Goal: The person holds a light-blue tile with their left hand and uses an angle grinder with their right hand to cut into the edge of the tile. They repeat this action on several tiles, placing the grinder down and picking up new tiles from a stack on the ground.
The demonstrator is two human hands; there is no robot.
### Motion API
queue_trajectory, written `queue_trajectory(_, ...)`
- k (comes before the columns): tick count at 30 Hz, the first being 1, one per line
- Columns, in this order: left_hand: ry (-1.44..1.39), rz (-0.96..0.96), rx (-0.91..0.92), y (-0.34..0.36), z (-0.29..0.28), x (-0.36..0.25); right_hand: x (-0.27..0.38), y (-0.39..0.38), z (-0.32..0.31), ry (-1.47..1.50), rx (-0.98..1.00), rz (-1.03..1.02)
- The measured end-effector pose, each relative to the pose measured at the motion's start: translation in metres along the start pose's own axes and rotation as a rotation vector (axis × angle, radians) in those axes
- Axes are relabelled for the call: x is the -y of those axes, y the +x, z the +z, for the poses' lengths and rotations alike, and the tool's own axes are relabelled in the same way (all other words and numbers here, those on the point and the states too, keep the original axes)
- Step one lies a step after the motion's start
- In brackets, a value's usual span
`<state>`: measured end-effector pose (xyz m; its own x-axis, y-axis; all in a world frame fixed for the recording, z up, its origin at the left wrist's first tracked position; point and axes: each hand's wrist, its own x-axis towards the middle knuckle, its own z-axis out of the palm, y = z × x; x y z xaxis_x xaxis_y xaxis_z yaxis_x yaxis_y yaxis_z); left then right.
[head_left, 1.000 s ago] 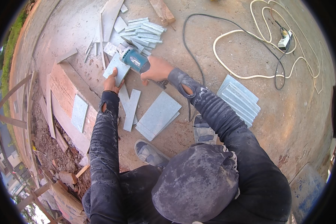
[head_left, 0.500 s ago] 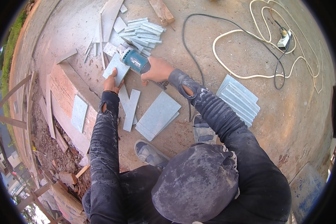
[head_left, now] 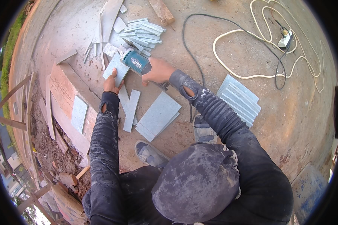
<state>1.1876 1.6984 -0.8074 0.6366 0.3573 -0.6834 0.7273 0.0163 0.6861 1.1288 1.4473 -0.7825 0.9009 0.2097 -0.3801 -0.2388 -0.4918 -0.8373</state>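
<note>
Dusty ground (head_left: 304,112); left hand (head_left: 112,81) pinching tile (head_left: 119,67), right hand (head_left: 159,70) gripping grinder (head_left: 137,62) at tile's edge. Positions virtually unchanged: work apparently continuing.

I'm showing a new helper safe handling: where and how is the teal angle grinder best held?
Probably around the dark rear of the teal angle grinder, coming from the right, as the right hand does: the body is long and rounded, while the metal head at its far-left end, beside the blue-grey tile, is best avoided.
</note>
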Motion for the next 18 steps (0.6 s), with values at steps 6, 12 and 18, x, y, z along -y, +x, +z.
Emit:
queue_trajectory(6,0.01,-0.006,-0.009,0.0032,-0.0023,0.0012,-0.002,-0.0002,0.0026,0.01,0.011,0.001)
queue_trajectory(12,0.012,0.002,-0.006,-0.0017,-0.0013,0.0001,-0.0027,-0.0024,0.0018,0.018,0.016,-0.005)
queue_trajectory(18,0.011,0.009,-0.005,-0.0037,0.0002,-0.0006,-0.0055,-0.0028,0.0028,0.02,0.007,-0.006)
